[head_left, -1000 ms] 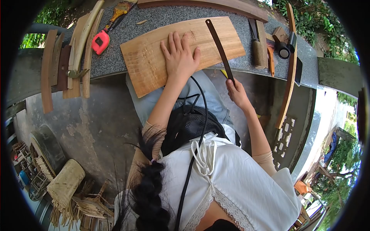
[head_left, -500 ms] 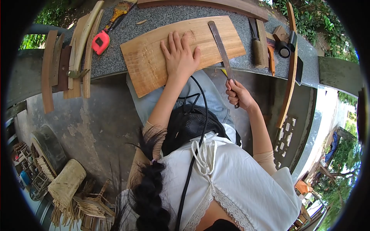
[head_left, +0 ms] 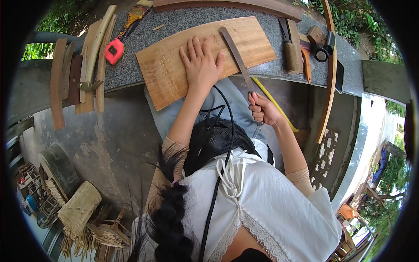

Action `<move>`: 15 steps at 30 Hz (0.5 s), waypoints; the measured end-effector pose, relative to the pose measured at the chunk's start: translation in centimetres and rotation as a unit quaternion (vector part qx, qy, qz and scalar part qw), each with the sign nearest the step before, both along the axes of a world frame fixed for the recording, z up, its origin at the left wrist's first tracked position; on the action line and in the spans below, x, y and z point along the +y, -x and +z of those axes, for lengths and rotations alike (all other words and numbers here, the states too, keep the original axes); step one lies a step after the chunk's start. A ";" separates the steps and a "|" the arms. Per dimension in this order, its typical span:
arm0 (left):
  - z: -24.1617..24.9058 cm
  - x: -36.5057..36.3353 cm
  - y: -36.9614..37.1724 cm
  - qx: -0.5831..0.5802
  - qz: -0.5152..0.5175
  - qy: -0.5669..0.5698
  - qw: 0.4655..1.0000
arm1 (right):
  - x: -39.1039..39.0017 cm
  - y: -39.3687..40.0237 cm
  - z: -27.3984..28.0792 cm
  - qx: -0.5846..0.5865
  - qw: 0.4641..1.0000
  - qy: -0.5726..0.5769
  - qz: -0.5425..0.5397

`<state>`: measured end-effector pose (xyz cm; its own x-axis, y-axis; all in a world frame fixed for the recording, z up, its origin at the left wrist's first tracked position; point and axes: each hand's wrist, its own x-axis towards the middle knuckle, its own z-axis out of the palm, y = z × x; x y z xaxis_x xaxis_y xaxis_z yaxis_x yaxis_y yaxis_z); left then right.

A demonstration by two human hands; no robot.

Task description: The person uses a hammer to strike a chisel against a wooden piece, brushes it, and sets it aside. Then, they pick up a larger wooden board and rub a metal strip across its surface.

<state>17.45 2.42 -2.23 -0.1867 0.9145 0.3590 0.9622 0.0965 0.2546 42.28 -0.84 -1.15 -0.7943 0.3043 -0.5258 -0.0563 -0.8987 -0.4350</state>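
A wooden board [head_left: 163, 72] with a curved far edge rests on the grey stone tabletop, its near left corner jutting past the edge over my lap. My left hand [head_left: 202, 65] lies on the board with its fingers spread. In my right hand [head_left: 264, 109], wrapped around its near end, is a long flat metal file [head_left: 238, 56]. The far part of the file lies across the board's upper face, to the right of my left hand. Rough, scratched marks show on the wood near my left fingertips and at the board's left side.
On the stone table [head_left: 131, 72] are a red tape measure [head_left: 114, 51], a paintbrush [head_left: 136, 15], a chisel [head_left: 290, 54] and wood strips [head_left: 91, 52]. A hammer head [head_left: 90, 85] shows at the left edge. A yellow curved strip [head_left: 277, 106] hangs below the table. A black cable [head_left: 214, 196] runs down my front.
The file has slid left across the board, and my right hand has shifted left with it. More of the yellow strip now shows. My left hand stays on the board.
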 end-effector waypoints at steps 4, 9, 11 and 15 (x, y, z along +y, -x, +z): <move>-0.2 0.0 0.1 0.006 -0.002 -0.002 1.000 | -0.8 0.4 0.9 -0.039 0.997 -0.039 -0.059; -0.1 0.1 0.0 -0.008 -0.010 -0.016 1.000 | -1.4 0.4 0.8 -0.257 0.926 -0.243 -0.129; -0.2 0.1 0.1 -0.011 -0.009 -0.019 1.000 | -1.2 0.0 0.2 -0.265 0.928 -0.232 -0.120; -0.1 0.0 0.1 -0.014 -0.011 -0.015 1.000 | -1.5 -0.2 -2.4 -0.365 0.852 -0.363 -0.090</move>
